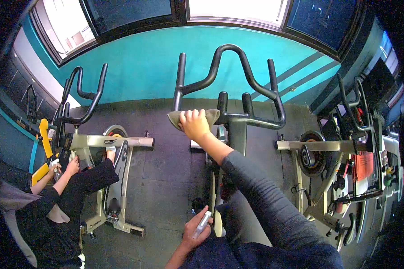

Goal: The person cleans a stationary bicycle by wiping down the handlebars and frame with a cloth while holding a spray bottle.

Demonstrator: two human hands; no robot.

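Observation:
My right hand is closed over a grey-green cloth, pressing it around the left part of the black handlebar on the exercise bike in front of me. The cloth's ends stick out on both sides of my fingers. Lower down, close to my body, my left hand grips a small clear spray bottle with a white top. That hand is beside the bike's frame and apart from the handlebar.
To my left, a person in dark clothes bends beside another exercise bike, holding a bottle. A third bike stands at right, near a rack with an orange cloth. A teal wall with windows rises ahead.

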